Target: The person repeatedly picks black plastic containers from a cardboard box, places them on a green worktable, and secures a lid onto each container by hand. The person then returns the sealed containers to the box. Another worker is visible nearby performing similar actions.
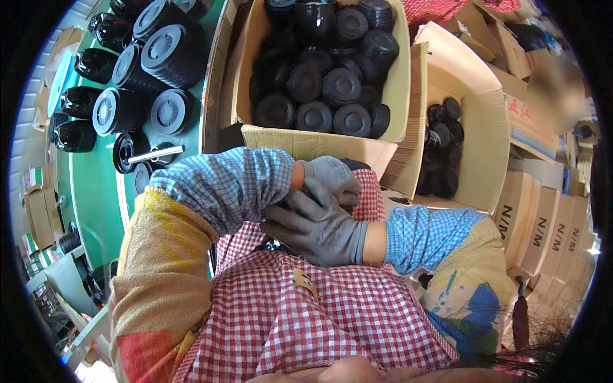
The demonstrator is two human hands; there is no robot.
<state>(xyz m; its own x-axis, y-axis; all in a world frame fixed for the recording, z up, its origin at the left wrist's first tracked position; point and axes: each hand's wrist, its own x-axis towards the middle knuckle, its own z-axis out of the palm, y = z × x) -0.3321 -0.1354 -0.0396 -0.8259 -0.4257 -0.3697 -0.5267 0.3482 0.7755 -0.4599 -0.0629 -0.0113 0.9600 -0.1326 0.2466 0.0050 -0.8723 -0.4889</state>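
Note:
Both my hands wear grey work gloves and meet in front of my checked red-and-white apron [300, 319]. My left hand [333, 180] bends in from the left, its fingers curled; a dark edge shows just beyond it, too covered to name. Across and just below it lies my right hand [316, 230], with its fingers bent toward the left. Under those fingertips a small shiny black part peeks out, mostly hidden by the glove. Right beyond the hands stands an open cardboard box [319, 142] full of round black lids [341, 86].
On the green worktable [96, 191] at left stand stacks of black lids [172, 54], glossy black pots [76, 135] and a white stick [156, 154]. A second open carton [476, 140] at right holds smaller black discs [440, 134]. Closed cartons [530, 223] line the far right.

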